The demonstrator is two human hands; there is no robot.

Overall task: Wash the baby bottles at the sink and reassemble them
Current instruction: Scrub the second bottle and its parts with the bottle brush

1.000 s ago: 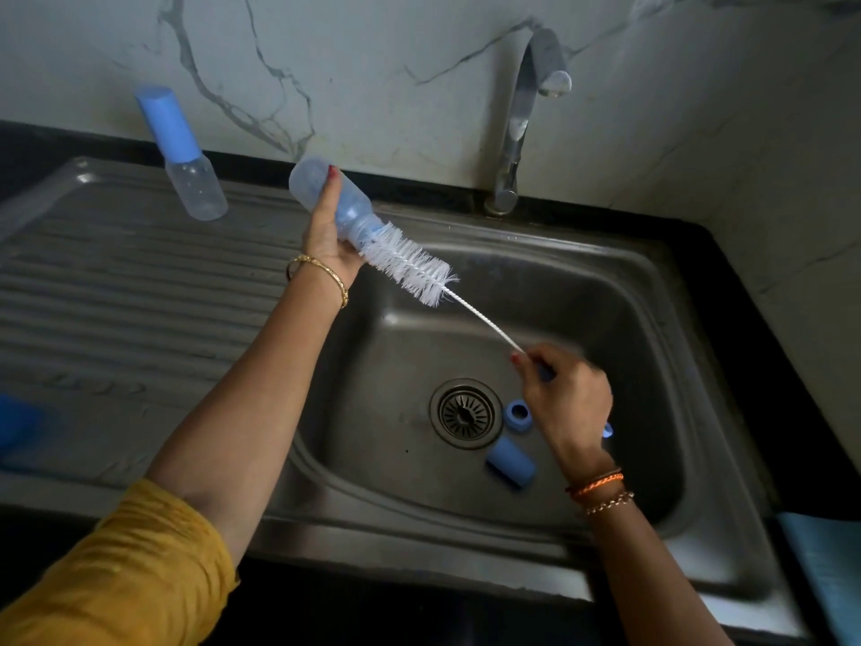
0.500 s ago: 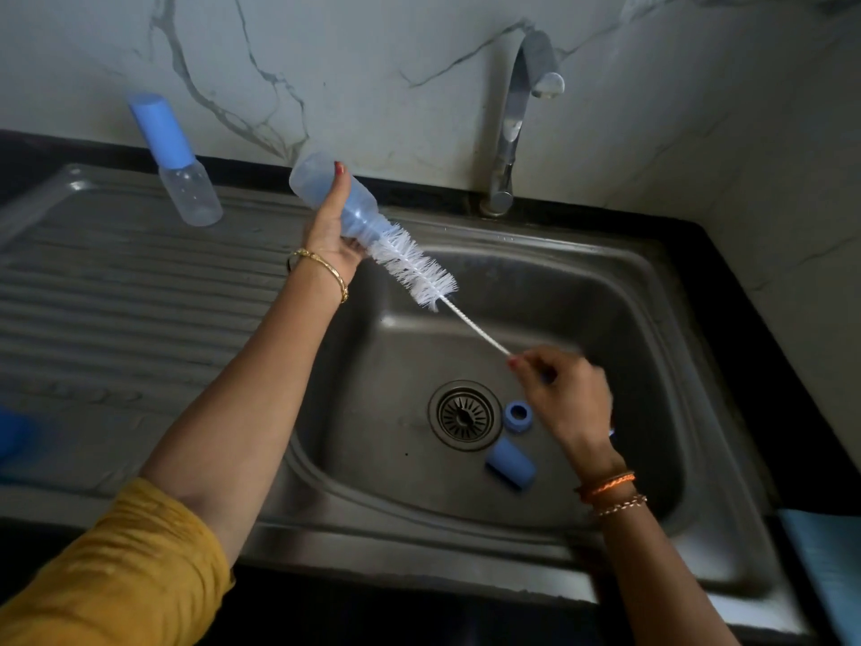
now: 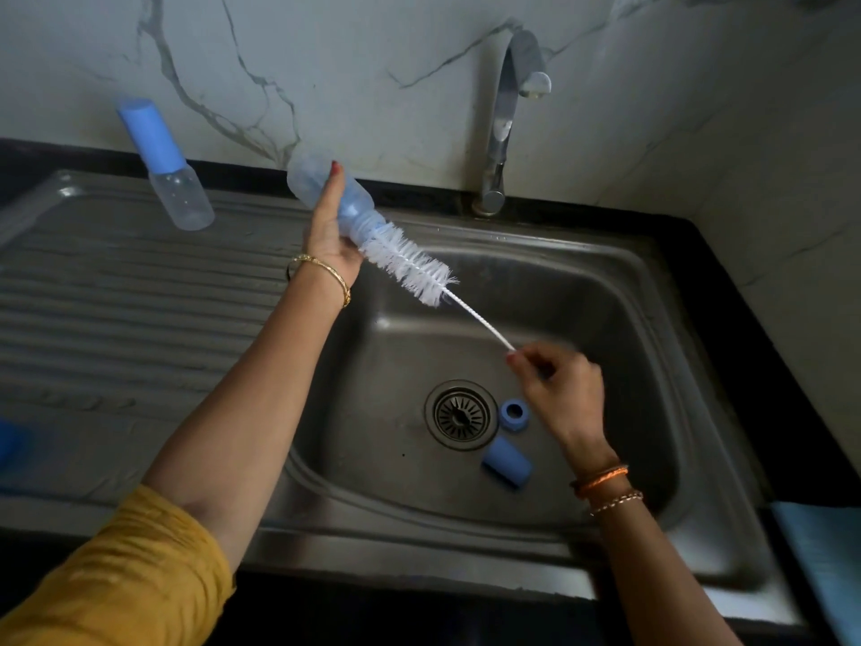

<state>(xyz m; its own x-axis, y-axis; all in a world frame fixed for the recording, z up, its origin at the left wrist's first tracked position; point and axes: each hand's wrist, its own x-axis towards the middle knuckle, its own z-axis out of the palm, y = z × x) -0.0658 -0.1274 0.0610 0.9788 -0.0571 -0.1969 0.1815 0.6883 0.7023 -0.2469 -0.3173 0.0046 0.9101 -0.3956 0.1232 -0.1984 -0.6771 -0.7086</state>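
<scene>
Counting two bottles (image 3: 328, 191), one brush (image 3: 405, 265), perhaps two loose caps (image 3: 505, 467)

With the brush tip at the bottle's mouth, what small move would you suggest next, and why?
Probably push the white bristle bottle brush further into the clear plastic baby bottle. The left hand holds the bottle tilted over the steel sink, the right hand pinches the wire handle, and most bristles are outside the mouth.

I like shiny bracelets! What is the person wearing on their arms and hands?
The left hand has a gold bangle, red nail polish and a mustard-yellow sleeve. The right hand has an orange band and a thin beaded bracelet.
</scene>
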